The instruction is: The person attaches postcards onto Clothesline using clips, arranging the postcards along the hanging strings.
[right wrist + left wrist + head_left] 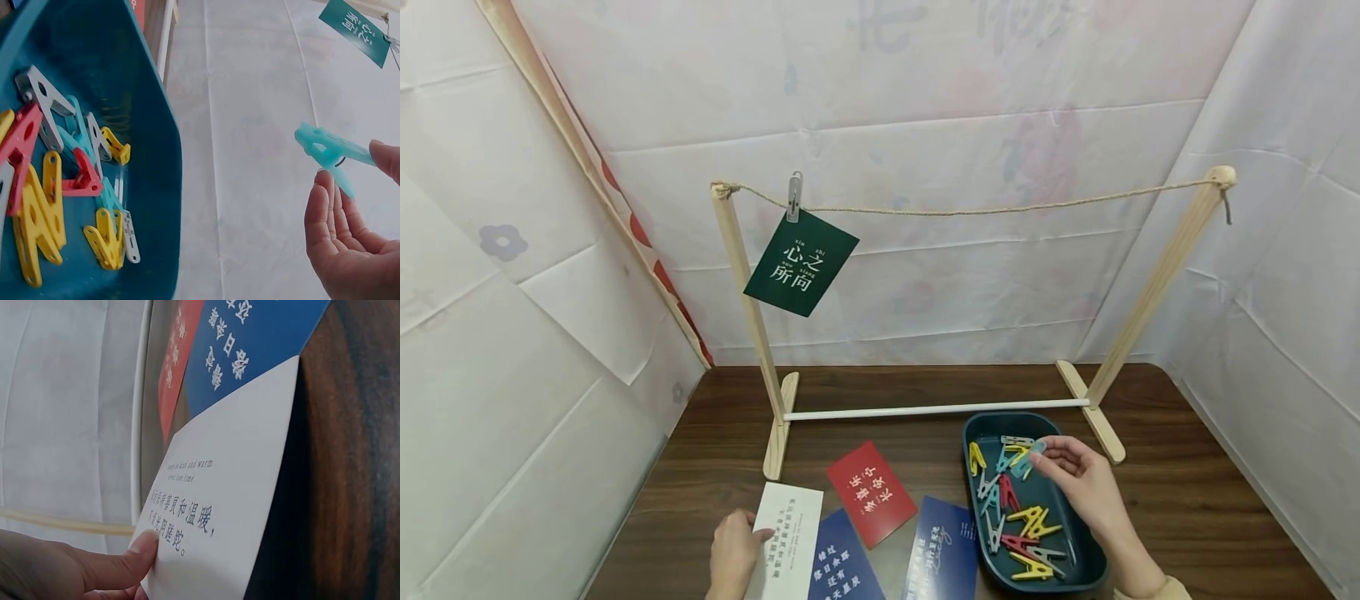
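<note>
My left hand point(735, 550) pinches the edge of a white card point(788, 533) between thumb and fingers; in the left wrist view the card point(219, 481) is tilted up off the table. Over the far part of a dark blue tray point(972, 508), my right hand point(1078, 479) holds a light blue clothespin point(331, 150) by its handles, thumb on one side and fingers on the other. Several yellow, red, grey and blue clothespins point(1030, 521) lie in the tray. A green card point(801, 262) hangs tilted from the rope point(970, 212) by a grey clothespin point(794, 197).
A red card point(872, 493) and two blue cards point(844, 558) lie on the brown table point(700, 467). The wooden rack has a left post point(747, 308), a right post point(1157, 292) and a low white crossbar point(925, 411). White cloth point(925, 283) hangs behind.
</note>
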The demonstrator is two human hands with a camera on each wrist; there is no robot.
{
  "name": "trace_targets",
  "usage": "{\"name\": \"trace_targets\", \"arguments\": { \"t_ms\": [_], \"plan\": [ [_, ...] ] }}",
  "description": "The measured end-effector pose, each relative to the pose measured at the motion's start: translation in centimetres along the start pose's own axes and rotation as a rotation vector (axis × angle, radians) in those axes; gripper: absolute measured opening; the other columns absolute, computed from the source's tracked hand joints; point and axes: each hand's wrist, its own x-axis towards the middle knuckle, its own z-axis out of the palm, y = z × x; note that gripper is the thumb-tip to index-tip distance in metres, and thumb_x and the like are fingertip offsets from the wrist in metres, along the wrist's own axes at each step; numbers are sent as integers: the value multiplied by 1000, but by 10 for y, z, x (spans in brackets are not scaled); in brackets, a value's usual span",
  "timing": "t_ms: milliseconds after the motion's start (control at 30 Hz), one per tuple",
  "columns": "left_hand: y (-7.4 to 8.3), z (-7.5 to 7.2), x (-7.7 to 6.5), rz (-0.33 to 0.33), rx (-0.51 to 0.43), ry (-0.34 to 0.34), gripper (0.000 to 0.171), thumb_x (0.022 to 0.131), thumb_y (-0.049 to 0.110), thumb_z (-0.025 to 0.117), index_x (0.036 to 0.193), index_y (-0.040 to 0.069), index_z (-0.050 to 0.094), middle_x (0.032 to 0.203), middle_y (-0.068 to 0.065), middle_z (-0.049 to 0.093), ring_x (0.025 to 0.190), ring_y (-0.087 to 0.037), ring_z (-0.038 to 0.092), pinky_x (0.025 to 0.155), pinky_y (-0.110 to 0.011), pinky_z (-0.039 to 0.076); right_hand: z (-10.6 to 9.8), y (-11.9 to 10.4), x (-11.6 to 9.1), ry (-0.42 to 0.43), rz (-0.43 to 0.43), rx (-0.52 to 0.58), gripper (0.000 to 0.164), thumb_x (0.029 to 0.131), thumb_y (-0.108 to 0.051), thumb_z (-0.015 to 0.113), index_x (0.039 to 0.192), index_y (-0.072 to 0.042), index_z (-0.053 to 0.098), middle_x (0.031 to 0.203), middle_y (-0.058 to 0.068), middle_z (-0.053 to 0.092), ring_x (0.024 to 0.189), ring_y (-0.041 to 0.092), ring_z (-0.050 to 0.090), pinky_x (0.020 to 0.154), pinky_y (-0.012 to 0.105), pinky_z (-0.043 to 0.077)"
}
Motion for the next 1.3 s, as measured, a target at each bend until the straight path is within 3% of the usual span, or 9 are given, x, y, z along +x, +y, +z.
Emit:
{"name": "trace_targets", "arguments": {
  "t_ms": [267,400,633,967,1167,1300],
  "plan": [
    [6,-10,-1,-10,-45,2,15,70,1,69,75,-7,57,60,-7,54,56,-21,51,53,-37,40,-4,-8,8,-5,-85,-71,34,82,-20,64,103,5,54,88,10,56,74,8,55,66,19,46],
    [8,-15,-2,11,-70,0,12,71,0,68,73,-7,58,59,-5,53,54,-18,49,51,-33,39,-5,-12,11,-16,-96,-89,34,81,-20,65,103,4,54,88,11,56,75,8,54,66,19,45],
    [15,-23,-3,41,-92,-24,10,72,0,69,70,-5,59,59,-3,52,55,-15,47,50,-30,37,-11,-24,15,-50,-205,-135,29,82,-16,64,101,4,55,88,11,56,75,7,54,65,19,46],
    [34,-33,-5,178,-73,-20,12,73,2,69,68,0,58,58,-1,52,52,-12,45,49,-28,36,-22,-49,21,-65,-303,-177,27,83,-14,63,102,4,55,88,12,57,75,7,55,65,18,46],
    [50,-38,-6,234,-53,-14,13,73,3,69,68,3,57,59,0,52,53,-11,45,51,-28,36,-24,-63,26,-70,-395,-200,23,81,-10,64,99,2,57,87,10,57,73,7,57,64,18,46],
    [60,-40,-7,271,-47,-17,15,73,3,69,67,5,56,59,2,51,53,-10,44,50,-28,36,-23,-70,29,-81,-409,-222,24,81,-11,65,99,1,57,88,9,58,74,7,57,64,18,47]
  ]
}}
